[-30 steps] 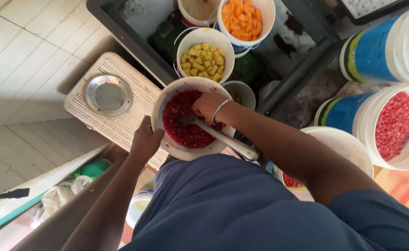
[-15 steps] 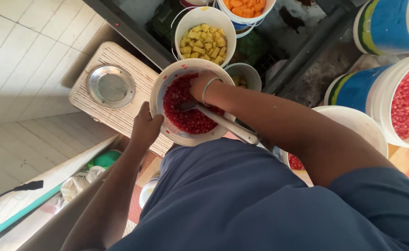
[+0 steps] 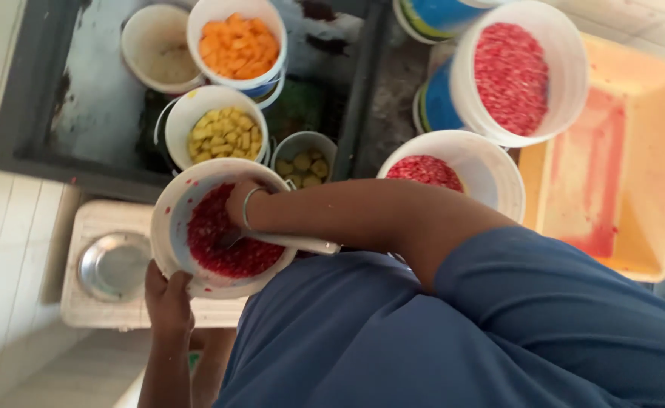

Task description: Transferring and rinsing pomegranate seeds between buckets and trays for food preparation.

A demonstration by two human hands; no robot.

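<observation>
Gripping the white bucket [image 3: 177, 227] rim, left hand [image 3: 168, 296] clamps — right hand [image 3: 236, 202] clasps a spoon [image 3: 291, 243].

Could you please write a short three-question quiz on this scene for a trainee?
1. True or false: the left hand grips the rim of the white bucket of red bits.
2. What lies on the board beside that bucket? A) metal dish B) knife C) cup
3. What colour are the chunks in the bucket nearest above it?

Key:
1. True; the right hand reaches inside.
2. A, the metal dish on the board.
3. Yellow.
</observation>
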